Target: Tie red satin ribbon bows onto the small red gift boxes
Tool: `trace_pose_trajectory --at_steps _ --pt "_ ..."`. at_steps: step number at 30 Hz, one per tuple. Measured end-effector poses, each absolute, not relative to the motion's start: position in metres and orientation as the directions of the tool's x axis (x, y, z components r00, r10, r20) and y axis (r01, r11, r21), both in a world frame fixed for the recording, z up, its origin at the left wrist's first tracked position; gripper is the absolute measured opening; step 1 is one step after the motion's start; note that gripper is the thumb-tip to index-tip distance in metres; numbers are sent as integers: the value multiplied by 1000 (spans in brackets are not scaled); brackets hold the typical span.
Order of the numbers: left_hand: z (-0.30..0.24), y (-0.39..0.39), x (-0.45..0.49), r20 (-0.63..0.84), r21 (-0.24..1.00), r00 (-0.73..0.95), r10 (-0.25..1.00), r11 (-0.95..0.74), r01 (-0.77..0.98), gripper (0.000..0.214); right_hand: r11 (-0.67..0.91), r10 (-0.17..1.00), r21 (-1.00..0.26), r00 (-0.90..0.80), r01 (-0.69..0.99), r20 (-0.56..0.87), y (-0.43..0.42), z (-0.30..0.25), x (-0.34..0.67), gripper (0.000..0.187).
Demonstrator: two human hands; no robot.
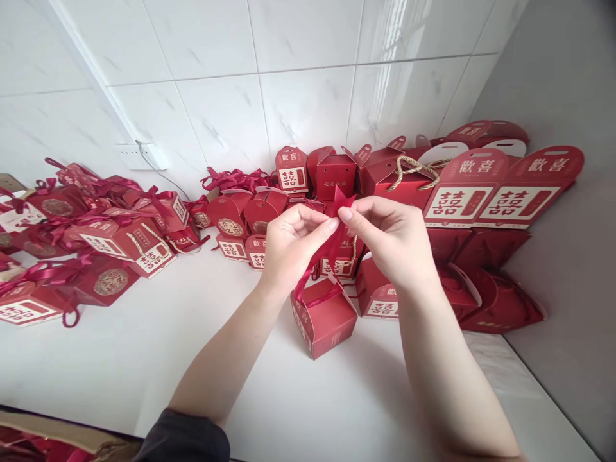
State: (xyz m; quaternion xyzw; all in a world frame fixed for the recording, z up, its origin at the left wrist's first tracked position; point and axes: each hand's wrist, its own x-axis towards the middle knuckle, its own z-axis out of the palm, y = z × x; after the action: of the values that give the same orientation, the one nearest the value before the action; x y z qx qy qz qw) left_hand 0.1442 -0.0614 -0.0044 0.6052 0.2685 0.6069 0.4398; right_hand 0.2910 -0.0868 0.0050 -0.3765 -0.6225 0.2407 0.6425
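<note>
Fingertips of my left hand (pixel 299 240) and my right hand (pixel 392 234) meet in a pinch on a dark red ribbon (pixel 343 196), raised above the table. Both hands are closed on it, close together. The ribbon runs down behind my left hand to a small red gift box (pixel 332 321), which stands on the white table below. A strand of ribbon lies across the box's top near its handle flaps. My fingers hide part of the ribbon, so whether it is knotted there I cannot tell.
Several ribbon-tied red boxes (pixel 103 279) are heaped on the left of the white table (pixel 192 359). More red boxes (pixel 457 192) are stacked at the back and right. A ribbon pile (pixel 235 179) lies by the tiled wall. A cardboard carton (pixel 72 436) is at the lower left.
</note>
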Motion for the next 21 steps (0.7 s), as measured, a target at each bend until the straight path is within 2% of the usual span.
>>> trace_pose_trajectory --at_steps 6,15,17,19,21 --pt "-1 -63 142 482 872 149 863 -456 -177 19 586 798 -796 64 150 599 -85 5 296 26" --pt "3 -60 133 553 833 184 813 -545 -94 15 575 817 -808 -45 128 574 -87 6 301 28" --pt "7 -55 120 551 828 303 778 -554 -86 21 591 806 -799 -39 110 590 -87 6 301 27" --pt "6 -48 104 503 820 526 686 -571 -41 43 602 798 -794 -26 83 602 -88 6 301 26" --pt "-4 -41 91 387 811 728 566 -584 24 61 609 793 -791 -16 61 609 -90 7 301 26"
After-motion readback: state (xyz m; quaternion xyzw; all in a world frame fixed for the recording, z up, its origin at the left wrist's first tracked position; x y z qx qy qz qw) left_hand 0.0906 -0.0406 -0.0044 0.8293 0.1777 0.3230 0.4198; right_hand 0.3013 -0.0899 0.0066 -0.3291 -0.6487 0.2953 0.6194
